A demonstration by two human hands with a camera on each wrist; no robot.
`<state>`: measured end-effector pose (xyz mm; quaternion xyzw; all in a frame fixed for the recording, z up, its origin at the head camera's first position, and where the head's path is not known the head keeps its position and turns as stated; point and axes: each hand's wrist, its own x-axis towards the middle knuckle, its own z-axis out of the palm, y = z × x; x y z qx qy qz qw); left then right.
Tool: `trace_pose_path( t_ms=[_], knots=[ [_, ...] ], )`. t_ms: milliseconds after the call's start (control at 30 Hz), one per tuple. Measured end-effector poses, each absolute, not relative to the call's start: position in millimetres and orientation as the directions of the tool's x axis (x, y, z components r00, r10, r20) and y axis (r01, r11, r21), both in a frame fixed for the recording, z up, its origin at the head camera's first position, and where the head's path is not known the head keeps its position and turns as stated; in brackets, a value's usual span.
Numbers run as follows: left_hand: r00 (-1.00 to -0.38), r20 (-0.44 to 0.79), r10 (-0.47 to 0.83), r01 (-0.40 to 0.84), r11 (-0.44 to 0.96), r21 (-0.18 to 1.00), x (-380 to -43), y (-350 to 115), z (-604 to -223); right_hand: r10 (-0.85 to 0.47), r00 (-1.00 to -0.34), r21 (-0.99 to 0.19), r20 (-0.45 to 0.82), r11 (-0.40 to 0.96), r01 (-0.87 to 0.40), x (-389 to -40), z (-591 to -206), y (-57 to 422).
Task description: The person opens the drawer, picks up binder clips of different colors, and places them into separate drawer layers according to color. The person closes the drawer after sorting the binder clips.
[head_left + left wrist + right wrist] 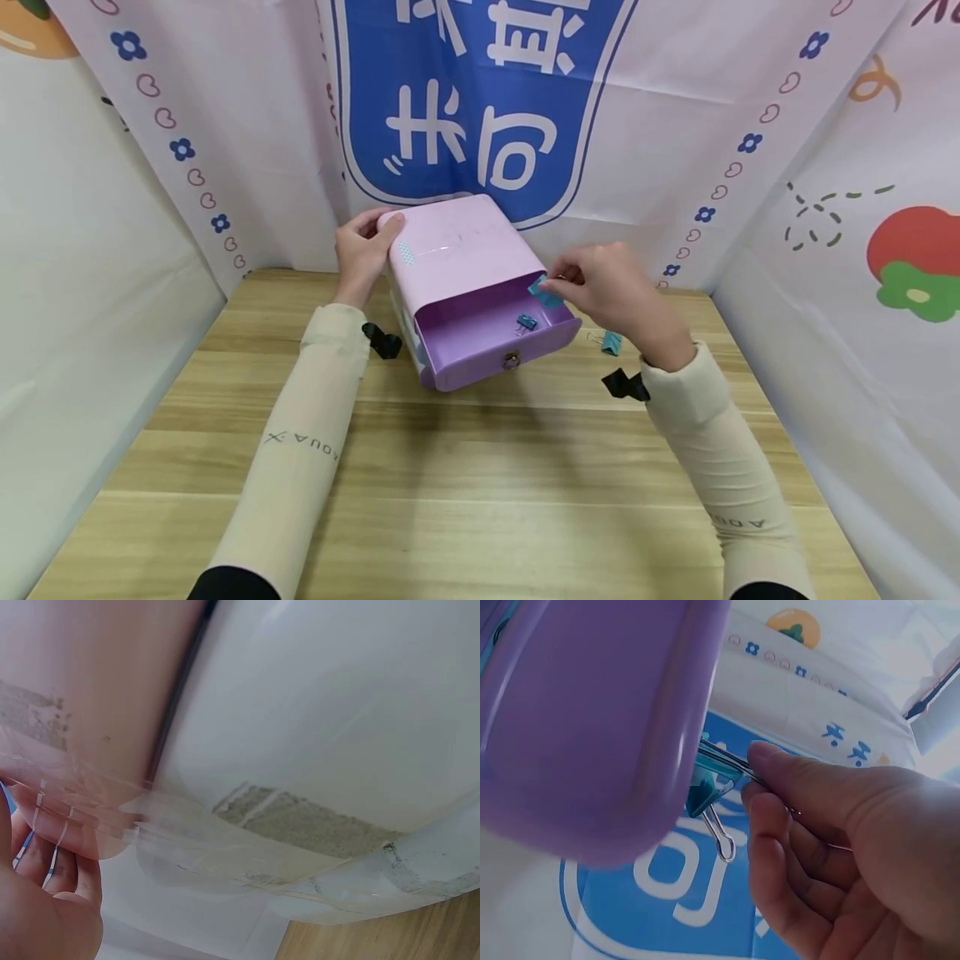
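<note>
A pink box (465, 242) stands at the back of the table with its purple drawer (472, 371) pulled out toward me. My left hand (363, 254) grips the box's rear left corner, thumb on top; its fingers curl behind in the left wrist view. Over the drawer's right end, my right hand (618, 287) pinches a teal binder clip (712, 780) by a wire handle, its other handle hanging down. Inside the drawer lies another teal binder clip (527, 321). A third binder clip (611, 342) rests on the table to the right, below my right hand.
The wooden table (487, 500) meets printed cloth walls at the back and both sides. On the drawer front is a small metal clasp (511, 360). Clear tape (187, 832) crosses the box's side. Black strap ends stick out by each wrist.
</note>
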<state>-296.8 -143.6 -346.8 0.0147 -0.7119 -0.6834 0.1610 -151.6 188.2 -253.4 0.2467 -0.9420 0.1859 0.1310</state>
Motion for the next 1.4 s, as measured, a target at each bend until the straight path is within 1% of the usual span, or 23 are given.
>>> trace_pose_path(
  t_ms=[167, 300, 533, 667, 767, 933, 1100, 1233, 1400],
  knots=[
    [-0.944, 0.215, -0.249, 0.207, 0.058, 0.977, -298.7, -144.1, -347.7, -0.480, -0.835, -0.293, 0.270, 0.784, -0.546, -153.4, -254.5, 169.3],
    [-0.944, 0.213, -0.251, 0.204, 0.061, 0.977, -299.1, -144.7, -348.9, -0.538, -0.815, -0.329, 0.216, 0.745, -0.579, -156.8, -257.8, 155.4],
    [-0.946, 0.204, -0.252, 0.195, 0.060, 0.979, -298.8, -143.8, -349.8, -0.627, -0.778, -0.369, 0.045, 0.713, -0.596, -161.7, -263.5, 133.3],
    [-0.945, 0.204, -0.254, 0.195, 0.062, 0.979, -298.7, -142.8, -349.7, -0.651, -0.759, -0.376, -0.023, 0.709, -0.597, -165.0, -265.5, 126.5],
    [-0.946, 0.207, -0.251, 0.198, 0.062, 0.978, -298.7, -142.2, -349.7, -0.654, -0.755, -0.375, -0.049, 0.713, -0.593, -166.8, -267.0, 124.2],
    [-0.945, 0.205, -0.253, 0.195, 0.065, 0.979, -298.1, -142.4, -349.4, -0.664, -0.748, -0.357, -0.030, 0.706, -0.612, -168.8, -267.9, 122.9],
    [-0.946, 0.199, -0.256, 0.188, 0.067, 0.980, -298.1, -143.7, -348.8, -0.660, -0.750, -0.340, 0.032, 0.699, -0.629, -170.1, -264.7, 125.0],
    [-0.948, 0.195, -0.254, 0.183, 0.069, 0.981, -298.5, -144.5, -349.3, -0.652, -0.755, -0.350, 0.078, 0.691, -0.633, -169.9, -260.0, 130.2],
    [-0.948, 0.195, -0.252, 0.181, 0.075, 0.981, -299.0, -144.8, -349.2, -0.619, -0.777, -0.365, 0.115, 0.702, -0.612, -167.7, -253.1, 140.6]
  ],
)
